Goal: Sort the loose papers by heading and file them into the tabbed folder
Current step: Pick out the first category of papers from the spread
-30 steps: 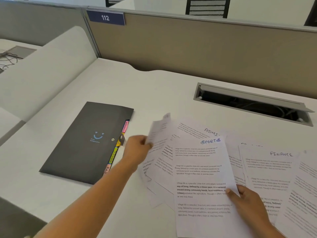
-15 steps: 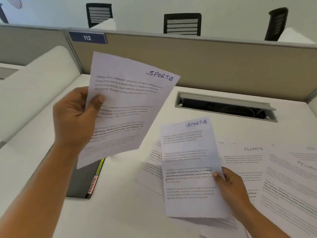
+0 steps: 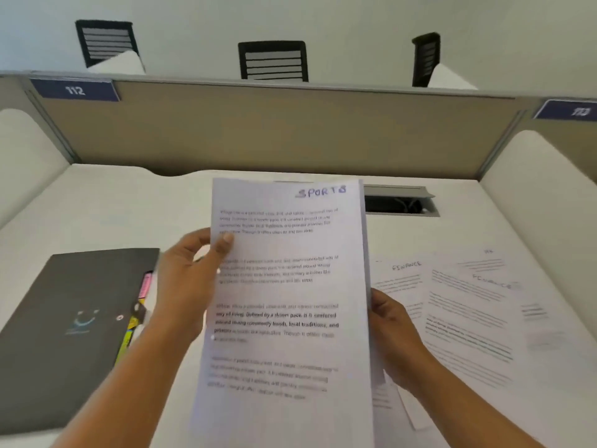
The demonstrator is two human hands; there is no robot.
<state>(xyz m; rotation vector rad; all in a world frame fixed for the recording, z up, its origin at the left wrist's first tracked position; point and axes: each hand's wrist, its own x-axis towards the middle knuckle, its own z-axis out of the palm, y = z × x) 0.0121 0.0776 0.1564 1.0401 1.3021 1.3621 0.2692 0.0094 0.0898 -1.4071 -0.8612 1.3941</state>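
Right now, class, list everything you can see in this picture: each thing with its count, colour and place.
SPORTS sheets: at least two, white, held upright over the desk
loose papers: several, white, desk right, two headed FINANCE
tabbed folder: one, dark grey, desk left
cable hatch: one, grey, desk rear
number plates: two, blue, on partition
chairs: three, black, behind partition
left hand: pinches sheets' left edge
right hand: grips right edge
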